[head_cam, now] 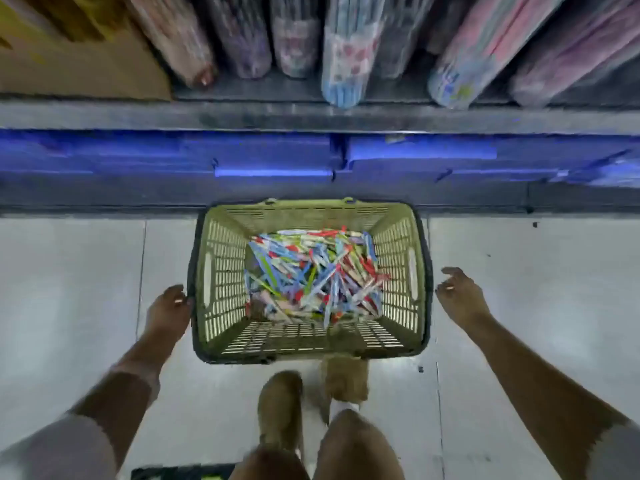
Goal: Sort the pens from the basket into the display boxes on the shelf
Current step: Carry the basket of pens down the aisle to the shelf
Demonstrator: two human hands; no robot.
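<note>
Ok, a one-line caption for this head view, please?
Both hands, left touching the rim, right apart, flank a green basket of mixed pens on the floor below the shelf.

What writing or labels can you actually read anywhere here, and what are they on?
None can be read.
Wrapped rolls on the shelf: printed patterns only, blurred.
Pens in the green basket: any print too small and blurred.
Blue shelf edge strip: no legible text.

A green slotted plastic basket point(221, 282) stands upright on the floor, just before the shelf point(311, 116). Inside the basket, a jumbled heap of many-coloured pens point(311, 275) covers its bottom, lying crisscrossed.
</note>
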